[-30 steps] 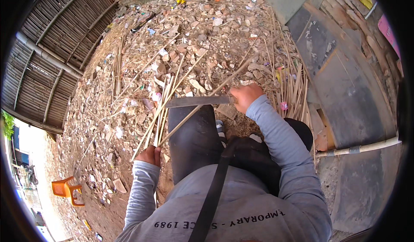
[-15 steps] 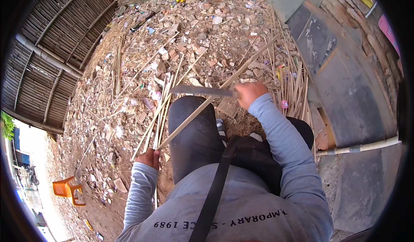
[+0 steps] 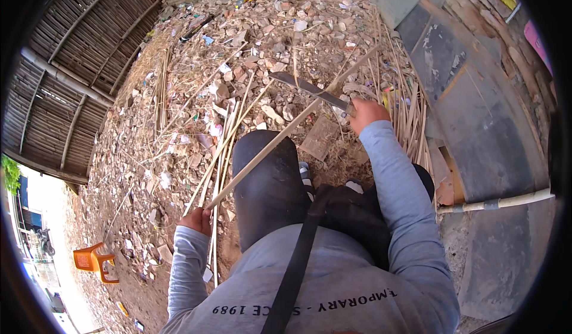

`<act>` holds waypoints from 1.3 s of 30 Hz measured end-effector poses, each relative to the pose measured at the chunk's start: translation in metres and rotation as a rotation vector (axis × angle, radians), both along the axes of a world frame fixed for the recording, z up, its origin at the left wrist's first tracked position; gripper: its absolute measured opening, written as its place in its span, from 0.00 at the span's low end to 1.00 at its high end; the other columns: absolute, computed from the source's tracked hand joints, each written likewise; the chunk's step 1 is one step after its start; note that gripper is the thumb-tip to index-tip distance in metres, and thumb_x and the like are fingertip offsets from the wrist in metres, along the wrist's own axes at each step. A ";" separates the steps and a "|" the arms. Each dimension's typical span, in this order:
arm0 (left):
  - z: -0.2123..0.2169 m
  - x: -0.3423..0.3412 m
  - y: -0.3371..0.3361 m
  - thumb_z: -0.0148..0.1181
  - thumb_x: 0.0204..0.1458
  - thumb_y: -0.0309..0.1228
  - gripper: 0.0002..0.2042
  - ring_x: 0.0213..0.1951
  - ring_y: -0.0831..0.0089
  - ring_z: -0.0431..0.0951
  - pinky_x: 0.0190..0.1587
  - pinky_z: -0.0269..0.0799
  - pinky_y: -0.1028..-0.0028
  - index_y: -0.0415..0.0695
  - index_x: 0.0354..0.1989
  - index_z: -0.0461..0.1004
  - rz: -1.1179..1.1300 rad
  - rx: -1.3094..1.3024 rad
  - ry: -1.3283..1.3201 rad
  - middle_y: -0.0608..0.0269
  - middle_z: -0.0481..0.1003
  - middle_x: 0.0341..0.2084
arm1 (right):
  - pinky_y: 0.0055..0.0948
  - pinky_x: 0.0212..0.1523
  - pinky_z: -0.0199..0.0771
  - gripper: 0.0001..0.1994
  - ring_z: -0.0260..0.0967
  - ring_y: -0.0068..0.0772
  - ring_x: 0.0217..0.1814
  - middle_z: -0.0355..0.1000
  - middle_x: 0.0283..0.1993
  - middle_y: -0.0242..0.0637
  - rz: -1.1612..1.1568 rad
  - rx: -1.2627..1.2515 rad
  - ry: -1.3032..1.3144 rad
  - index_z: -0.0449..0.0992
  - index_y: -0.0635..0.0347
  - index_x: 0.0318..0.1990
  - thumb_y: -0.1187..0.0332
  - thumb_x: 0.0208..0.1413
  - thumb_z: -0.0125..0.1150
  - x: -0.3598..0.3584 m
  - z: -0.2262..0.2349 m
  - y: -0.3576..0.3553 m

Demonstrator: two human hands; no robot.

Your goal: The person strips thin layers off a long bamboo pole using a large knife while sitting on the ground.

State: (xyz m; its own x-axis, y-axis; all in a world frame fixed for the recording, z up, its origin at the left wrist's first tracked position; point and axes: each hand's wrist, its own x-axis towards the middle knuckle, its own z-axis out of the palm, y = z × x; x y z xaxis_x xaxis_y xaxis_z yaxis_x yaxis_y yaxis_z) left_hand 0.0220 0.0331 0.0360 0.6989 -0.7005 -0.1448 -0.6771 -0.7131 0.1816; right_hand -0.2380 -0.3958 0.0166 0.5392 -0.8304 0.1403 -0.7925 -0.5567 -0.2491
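One strip [image 3: 268, 148] is slanting across my left thigh [image 3: 268, 197]. My left hand [image 3: 196, 219] is gripping its near end; my right hand [image 3: 368, 116] is grasping a knife [image 3: 308, 89], which is crossing the strip farther out, contact unclear. Several sticks [image 3: 225, 145] are lying on rubble [image 3: 140, 173] beside the thigh.

Knife [image 3: 298, 85]: across the strip [image 3: 275, 144], toward its far end
Left hand [image 3: 197, 220]: at the strip's near end
Right hand [image 3: 368, 116]: right of the strip
Chair [image 3: 89, 259]: left of the strip
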 end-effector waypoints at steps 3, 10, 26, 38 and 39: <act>-0.005 0.000 0.003 0.45 0.60 0.42 0.19 0.23 0.41 0.73 0.27 0.67 0.51 0.39 0.27 0.72 -0.015 -0.033 0.034 0.43 0.72 0.17 | 0.48 0.39 0.73 0.11 0.74 0.51 0.36 0.75 0.31 0.43 0.115 -0.082 -0.086 0.75 0.52 0.37 0.64 0.43 0.64 0.002 -0.003 0.005; -0.006 0.008 0.016 0.45 0.61 0.44 0.19 0.20 0.42 0.72 0.23 0.66 0.52 0.43 0.26 0.72 -0.064 -0.075 -0.016 0.46 0.71 0.14 | 0.48 0.37 0.73 0.11 0.74 0.49 0.35 0.74 0.28 0.41 0.430 -0.062 -0.008 0.75 0.52 0.35 0.63 0.43 0.66 0.025 0.007 0.043; -0.003 0.025 0.045 0.46 0.61 0.40 0.16 0.17 0.46 0.70 0.20 0.63 0.53 0.44 0.25 0.69 -0.141 -0.127 -0.178 0.48 0.68 0.12 | 0.47 0.38 0.73 0.09 0.74 0.49 0.34 0.74 0.29 0.42 0.357 -0.078 -0.027 0.73 0.55 0.33 0.65 0.44 0.63 0.023 -0.001 0.037; 0.001 0.035 0.059 0.49 0.59 0.38 0.13 0.18 0.47 0.71 0.21 0.64 0.53 0.44 0.25 0.68 -0.095 -0.136 -0.253 0.49 0.69 0.14 | 0.45 0.43 0.74 0.17 0.74 0.49 0.40 0.76 0.36 0.45 0.089 0.062 0.028 0.76 0.52 0.46 0.65 0.45 0.64 0.009 -0.006 0.007; 0.001 0.036 0.061 0.49 0.59 0.38 0.13 0.18 0.47 0.71 0.21 0.64 0.53 0.43 0.25 0.68 -0.090 -0.142 -0.243 0.49 0.69 0.14 | 0.46 0.43 0.74 0.18 0.74 0.49 0.40 0.76 0.37 0.45 0.089 0.051 0.023 0.76 0.52 0.47 0.64 0.45 0.64 0.010 -0.003 0.011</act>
